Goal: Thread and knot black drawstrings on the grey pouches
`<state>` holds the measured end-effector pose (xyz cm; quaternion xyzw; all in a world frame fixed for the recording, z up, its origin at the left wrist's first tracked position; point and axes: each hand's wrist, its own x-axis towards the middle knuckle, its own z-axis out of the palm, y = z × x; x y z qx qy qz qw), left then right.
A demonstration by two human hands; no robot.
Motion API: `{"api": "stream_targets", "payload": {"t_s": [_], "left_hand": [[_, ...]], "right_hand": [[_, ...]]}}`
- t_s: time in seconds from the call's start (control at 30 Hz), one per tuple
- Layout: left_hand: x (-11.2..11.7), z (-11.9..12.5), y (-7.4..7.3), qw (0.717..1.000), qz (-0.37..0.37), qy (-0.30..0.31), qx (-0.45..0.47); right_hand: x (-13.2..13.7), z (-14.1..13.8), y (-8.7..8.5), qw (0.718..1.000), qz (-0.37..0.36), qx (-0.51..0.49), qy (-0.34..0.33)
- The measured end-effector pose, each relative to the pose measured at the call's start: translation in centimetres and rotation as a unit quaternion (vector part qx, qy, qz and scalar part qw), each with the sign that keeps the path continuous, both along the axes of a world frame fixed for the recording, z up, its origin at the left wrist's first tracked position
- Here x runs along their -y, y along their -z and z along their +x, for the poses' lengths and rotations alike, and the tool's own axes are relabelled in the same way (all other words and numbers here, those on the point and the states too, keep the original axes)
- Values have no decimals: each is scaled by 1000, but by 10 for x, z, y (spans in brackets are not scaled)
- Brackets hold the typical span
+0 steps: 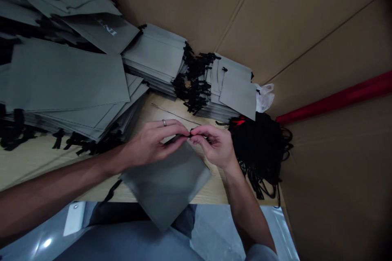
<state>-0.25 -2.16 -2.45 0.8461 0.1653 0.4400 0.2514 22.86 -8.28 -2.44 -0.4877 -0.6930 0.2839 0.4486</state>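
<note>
I have the fingers of my left hand (pixel 153 140) and right hand (pixel 216 144) pinched closed, tips nearly meeting, on a bit of black cord (pixel 191 133). The grey pouch (pixel 168 183) is just below my 2 hands, 1 corner reaching past the near edge of the bench (pixel 39 167). A thin wire (pixel 171 112) lies just beyond them. The black cord heap (pixel 260 147) sits to my right; pouch stacks (pixel 156 53) stand ahead and left.
</note>
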Motion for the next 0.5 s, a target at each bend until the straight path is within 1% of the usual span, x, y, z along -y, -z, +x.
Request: {"api": "stream_targets", "payload": {"t_s": [0.1, 0.17, 0.23, 0.33, 0.4, 0.5], "left_hand": [[-2, -1, 2, 998, 58, -19, -10], [-2, -1, 5, 996, 88, -23, -26], [-2, -2, 6, 994, 99, -22, -41], [0, -2, 6, 995, 81, -19, -51], [2, -3, 4, 997, 48, -20, -54], [2, -3, 0, 999, 8, -18, -28]], "right_hand": [[2, -2, -3, 999, 19, 23, -12], [2, -4, -5, 997, 51, 52, -13], [2, -6, -5, 992, 88, 85, -15], [2, -9, -3, 987, 115, 110, -12], [2, -10, -2, 987, 116, 108, -6], [1, -12, -1, 989, 116, 88, -2]]}}
